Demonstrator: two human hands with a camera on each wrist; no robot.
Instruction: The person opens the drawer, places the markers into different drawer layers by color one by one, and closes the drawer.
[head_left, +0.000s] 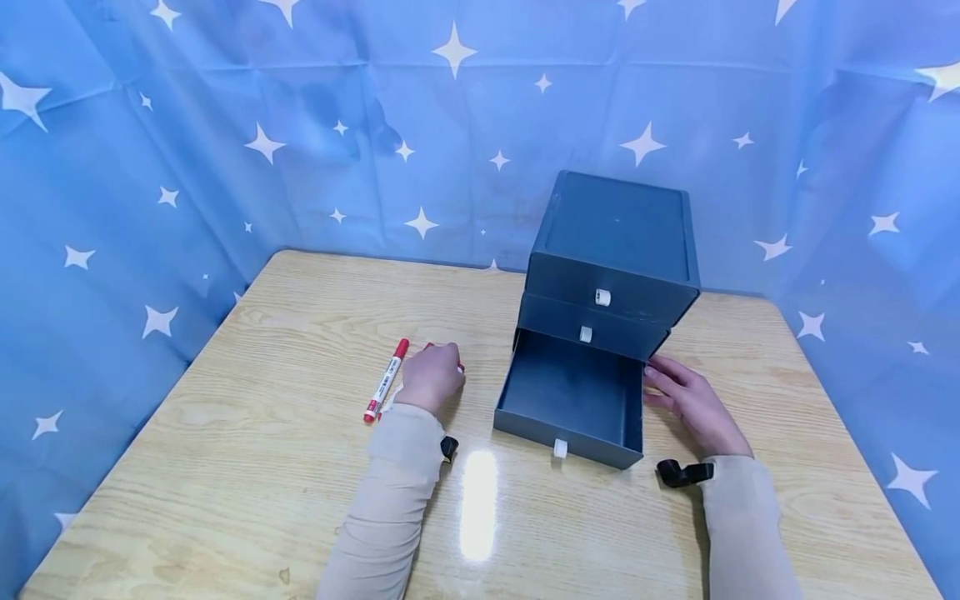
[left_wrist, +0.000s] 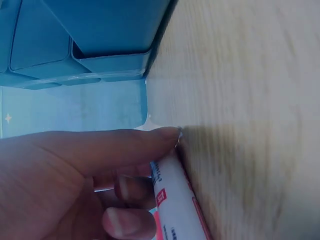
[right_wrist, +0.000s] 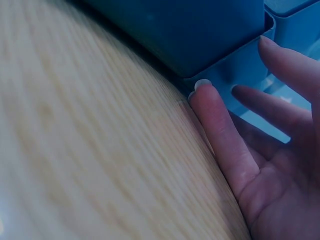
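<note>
My left hand [head_left: 433,375] is bent over the table and pinches a white marker with red markings [left_wrist: 177,200], its thumb at the upper end and its curled fingers along the side. In the head view this hand mostly hides the marker; small red parts show at its edges. Just left of it lies another red-capped marker [head_left: 386,379]. My right hand [head_left: 693,404] rests beside the dark blue drawer cabinet [head_left: 615,233], its straightened fingers at the right side, near the base. The bottom drawer [head_left: 570,392] is pulled out and has nothing in it.
Two upper drawers with white knobs, the top knob [head_left: 603,297] and the middle knob [head_left: 586,334], are pushed in. The wooden table [head_left: 225,467] meets a blue star-patterned cloth [head_left: 337,150] at the back and sides. Black wrist devices [head_left: 684,473] sit at both sleeves.
</note>
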